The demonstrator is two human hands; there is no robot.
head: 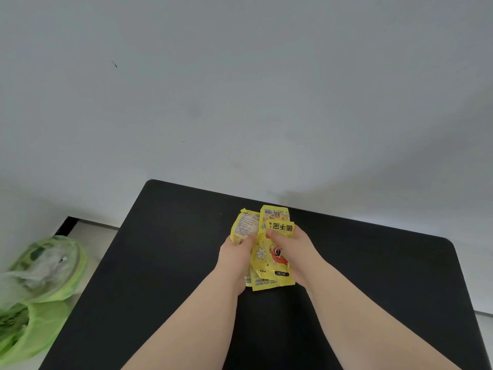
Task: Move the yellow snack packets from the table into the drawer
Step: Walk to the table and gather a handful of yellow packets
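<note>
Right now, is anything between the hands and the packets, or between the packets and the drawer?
Nothing between them: the left hand and right hand both grip the packets. No drawer is in view, so that path cannot be judged.

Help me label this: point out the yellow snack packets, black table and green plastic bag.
yellow snack packets (262, 253): head view, top packet's front.
black table (160, 263): head view, bare top.
green plastic bag (48, 316): head view, crumpled side.

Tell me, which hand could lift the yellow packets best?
Probably the right hand: its thumb pinches the top of the yellow packets and it cups the pile's right side. The left hand grips only the left edge.
</note>
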